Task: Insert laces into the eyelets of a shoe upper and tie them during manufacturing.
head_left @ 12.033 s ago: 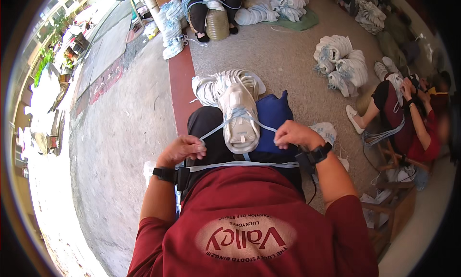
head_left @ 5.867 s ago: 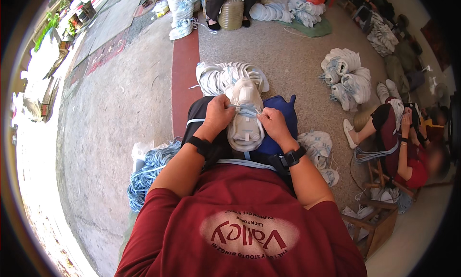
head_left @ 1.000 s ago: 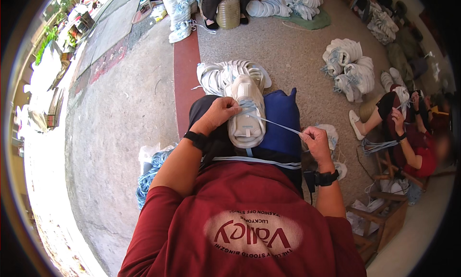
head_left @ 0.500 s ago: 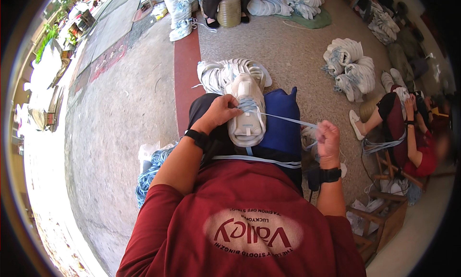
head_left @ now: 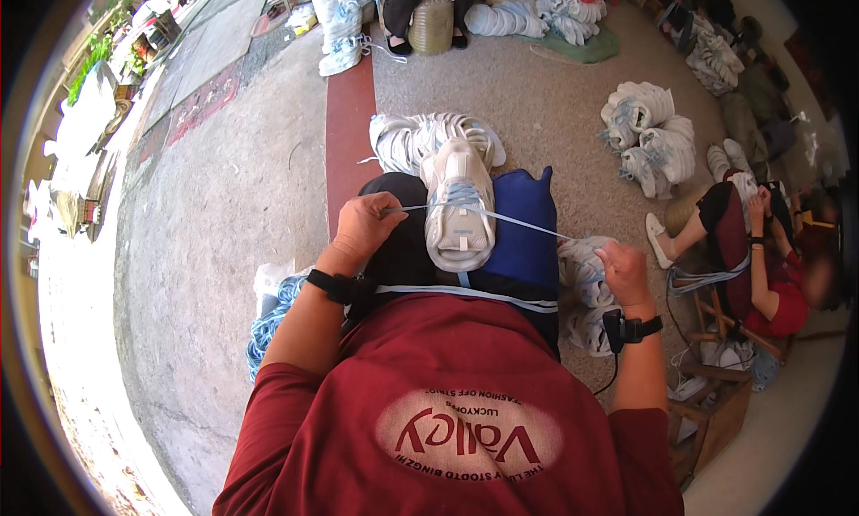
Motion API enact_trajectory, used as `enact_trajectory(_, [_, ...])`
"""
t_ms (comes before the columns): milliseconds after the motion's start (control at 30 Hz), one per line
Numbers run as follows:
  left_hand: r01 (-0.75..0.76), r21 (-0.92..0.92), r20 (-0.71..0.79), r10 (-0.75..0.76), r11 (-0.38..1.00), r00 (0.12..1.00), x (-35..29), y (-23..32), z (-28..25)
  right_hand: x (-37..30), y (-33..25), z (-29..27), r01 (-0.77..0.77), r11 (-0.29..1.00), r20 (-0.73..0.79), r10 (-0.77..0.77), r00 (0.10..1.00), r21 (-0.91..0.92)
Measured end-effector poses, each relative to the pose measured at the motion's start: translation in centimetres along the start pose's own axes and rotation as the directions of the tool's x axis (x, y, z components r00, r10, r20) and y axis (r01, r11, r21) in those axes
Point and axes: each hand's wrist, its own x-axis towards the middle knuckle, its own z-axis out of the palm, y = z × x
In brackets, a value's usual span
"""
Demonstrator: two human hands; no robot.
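Note:
A white upper of a shoe (head_left: 458, 234) rests on my lap, its toe pointing away from me. Pale blue shoelace (head_left: 528, 223) criss-crosses its front, and the two ends run out to either side. To the left of the shoe, my left hand (head_left: 362, 228) is closed in a pinch on one lace end. My right hand (head_left: 626, 272) pinches the other end, out to the right past the blue cushion (head_left: 526, 230). Both ends look stretched straight between the shoe and my fingers.
Beyond my knees lies a row of stacked white shoes (head_left: 403, 142). More white shoe bundles (head_left: 667, 149) sit on the floor at right. A heap of blue laces (head_left: 279, 315) is at my left. Another person (head_left: 778, 288) sits at right, beside a wooden stool (head_left: 716, 413).
My left hand has moved off the shoe to the left, drawing out a lace end. My right hand has shifted slightly outward and nearer to me, still holding its end.

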Motion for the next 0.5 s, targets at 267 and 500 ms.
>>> enact_trajectory(267, [0.146, -0.293, -0.043, -0.166, 0.945, 0.985, -6.0, -12.7, -8.1, -5.6, 8.4, -1.0, -0.190, 0.966, -0.134, 0.215, 0.967, 0.178])
enact_trajectory(500, [0.518, -0.279, -0.090, -0.559, 0.809, 0.824, -17.3, -20.4, -16.7, -18.9, 15.5, -3.2, -0.647, 0.756, -0.043, 0.653, 0.756, 0.097])
